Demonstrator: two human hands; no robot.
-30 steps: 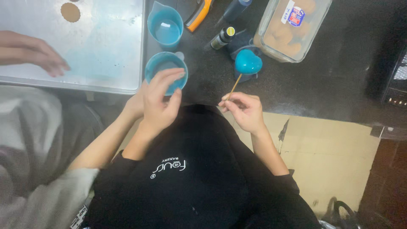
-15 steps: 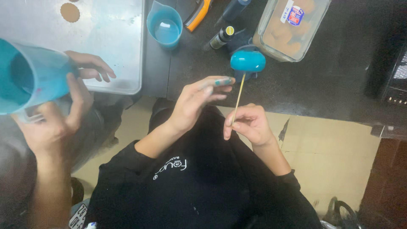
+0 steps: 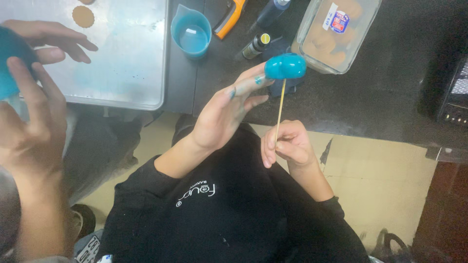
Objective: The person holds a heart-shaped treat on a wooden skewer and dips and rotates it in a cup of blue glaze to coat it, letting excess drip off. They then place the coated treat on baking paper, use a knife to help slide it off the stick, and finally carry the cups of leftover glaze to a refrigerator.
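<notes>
My right hand [image 3: 285, 146] pinches a thin wooden stick [image 3: 280, 109] and holds it upright. A rounded lump coated in glossy blue [image 3: 285, 66] sits on the stick's top end. My left hand [image 3: 224, 114] is raised beside it with its fingers spread. Its fingertips are smeared blue and touch the left side of the blue lump. Both hands hover over the dark counter's front edge [image 3: 341, 122].
Another person at the left holds a teal cup [image 3: 9, 63] in one hand [image 3: 29, 126], the other hand [image 3: 48, 39] over a metal tray [image 3: 126, 68] with a brown cookie [image 3: 83, 16]. On the counter: a teal jug [image 3: 191, 31], a small bottle [image 3: 256, 46], an orange tool [image 3: 229, 17], a clear container [image 3: 336, 34].
The teal cup left my left hand and went to the other person. I lifted the blue lump on its stick, and my left fingertips have come up against it.
</notes>
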